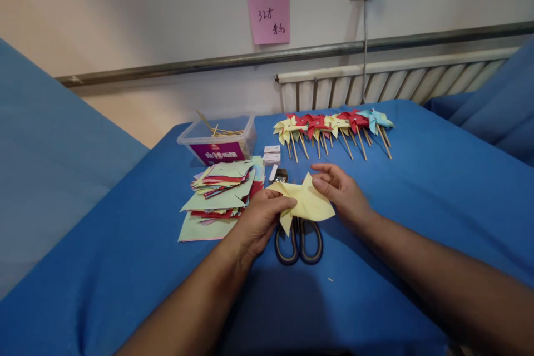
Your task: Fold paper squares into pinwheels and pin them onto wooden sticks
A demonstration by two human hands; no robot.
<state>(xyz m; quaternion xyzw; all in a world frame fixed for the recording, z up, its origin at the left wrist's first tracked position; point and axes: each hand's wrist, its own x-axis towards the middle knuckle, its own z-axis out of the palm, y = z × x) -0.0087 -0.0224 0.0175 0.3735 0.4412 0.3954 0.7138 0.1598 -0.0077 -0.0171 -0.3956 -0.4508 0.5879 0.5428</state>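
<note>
A pale yellow paper pinwheel head point(311, 204), partly folded and without a stick that I can see, is pinched between the thumb and fingers of my left hand point(262, 217). Close by its upper right edge is my right hand point(340, 192), fingers loosely bent and apart, the thumb at or against the paper. Beneath the paper lie scissors point(311, 258) with dark handles toward me; their blades are mostly hidden. Just behind my left hand sits a small open container point(280, 176) with shiny contents too small to name.
At left are stacked coloured paper sheets point(217, 200) and a clear plastic box point(217, 142) holding wooden sticks. Small white boxes point(272, 156) stand beside it. Finished pinwheels point(317, 125) line the back of the blue-covered table point(396, 283). A radiator point(334, 92) is on the wall.
</note>
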